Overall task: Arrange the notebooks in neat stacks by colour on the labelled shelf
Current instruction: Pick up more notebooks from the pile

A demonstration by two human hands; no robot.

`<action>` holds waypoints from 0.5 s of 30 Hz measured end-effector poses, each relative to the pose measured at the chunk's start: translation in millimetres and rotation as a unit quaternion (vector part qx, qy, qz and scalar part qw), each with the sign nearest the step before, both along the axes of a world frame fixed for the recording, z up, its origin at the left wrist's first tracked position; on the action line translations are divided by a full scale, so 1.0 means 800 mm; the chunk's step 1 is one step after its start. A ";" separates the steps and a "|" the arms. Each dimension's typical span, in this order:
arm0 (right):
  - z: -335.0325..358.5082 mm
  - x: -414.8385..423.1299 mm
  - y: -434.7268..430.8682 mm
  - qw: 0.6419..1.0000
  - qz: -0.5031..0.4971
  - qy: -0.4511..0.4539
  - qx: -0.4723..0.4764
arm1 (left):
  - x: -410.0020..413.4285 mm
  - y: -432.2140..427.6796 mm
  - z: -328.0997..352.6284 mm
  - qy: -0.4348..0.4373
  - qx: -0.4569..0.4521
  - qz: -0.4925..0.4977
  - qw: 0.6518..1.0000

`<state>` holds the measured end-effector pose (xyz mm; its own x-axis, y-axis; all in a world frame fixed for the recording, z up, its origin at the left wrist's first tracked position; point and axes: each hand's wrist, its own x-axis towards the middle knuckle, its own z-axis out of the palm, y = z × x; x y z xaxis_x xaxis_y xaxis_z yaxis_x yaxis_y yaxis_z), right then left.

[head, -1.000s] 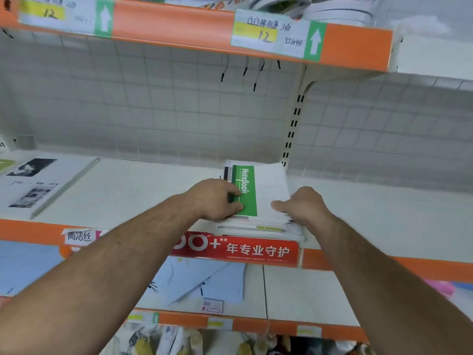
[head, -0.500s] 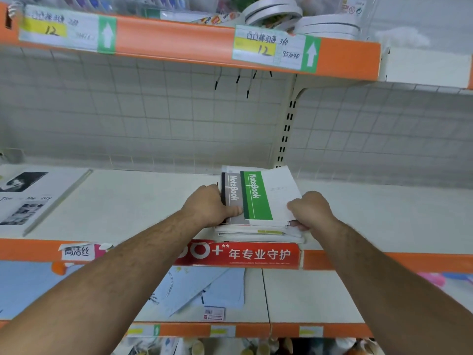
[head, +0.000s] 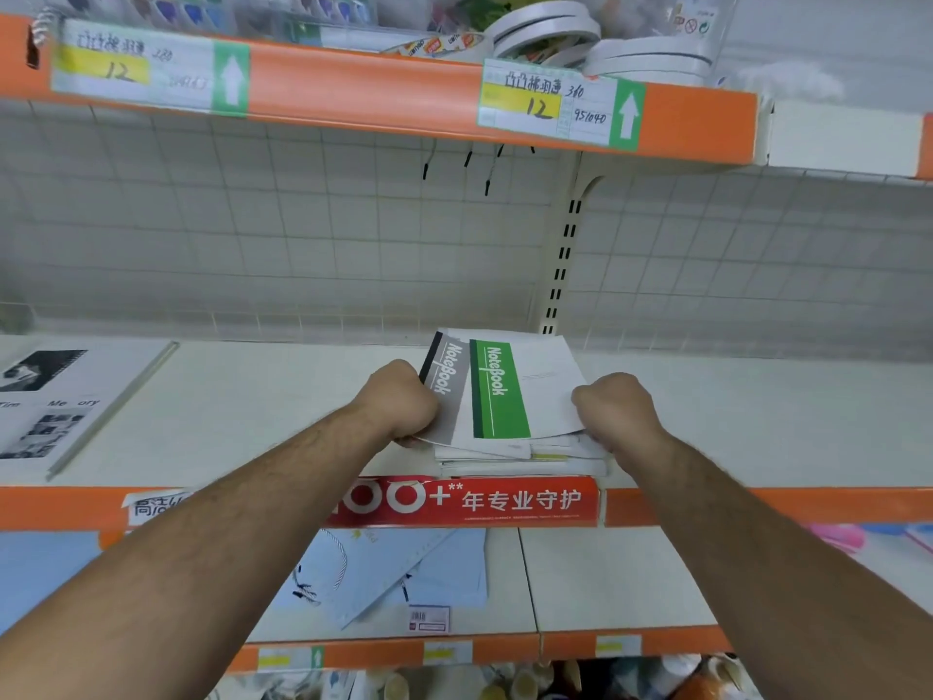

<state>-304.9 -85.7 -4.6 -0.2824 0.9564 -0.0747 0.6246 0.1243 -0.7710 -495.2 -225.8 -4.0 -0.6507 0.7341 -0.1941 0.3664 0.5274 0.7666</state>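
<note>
A pile of white notebooks (head: 520,459) lies at the front of the middle shelf (head: 262,401), above a red label strip (head: 469,500). On top lies a green-banded notebook (head: 510,391), slid to the right, uncovering a grey-banded notebook (head: 449,391) beneath it. My left hand (head: 399,401) grips the left edge of the grey-banded notebook. My right hand (head: 616,409) grips the right front corner of the green-banded one, which is lifted a little off the pile.
Photo-printed sheets (head: 45,401) lie at the shelf's left end. The upper shelf (head: 363,88) carries tape rolls (head: 550,27) and price tags. Light blue notebooks (head: 399,573) lie scattered on the shelf below. A slotted upright (head: 563,260) stands behind the pile.
The green-banded notebook has slid right off the grey-banded one, which was hidden a second ago. Both hands have closed onto the notebooks' edges, and the camera has tilted up slightly.
</note>
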 end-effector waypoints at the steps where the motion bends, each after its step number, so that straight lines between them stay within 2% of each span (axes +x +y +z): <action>1: 0.004 -0.001 -0.002 1.000 0.000 0.007 -0.011 | -0.004 -0.002 0.000 -0.021 0.014 0.016 1.000; 7: 0.019 -0.016 -0.020 0.994 0.014 0.074 -0.079 | -0.014 -0.028 0.005 -0.105 0.077 0.118 0.984; 15: 0.021 -0.075 -0.072 0.986 0.091 0.112 -0.081 | -0.035 -0.109 0.006 -0.109 0.128 0.223 0.960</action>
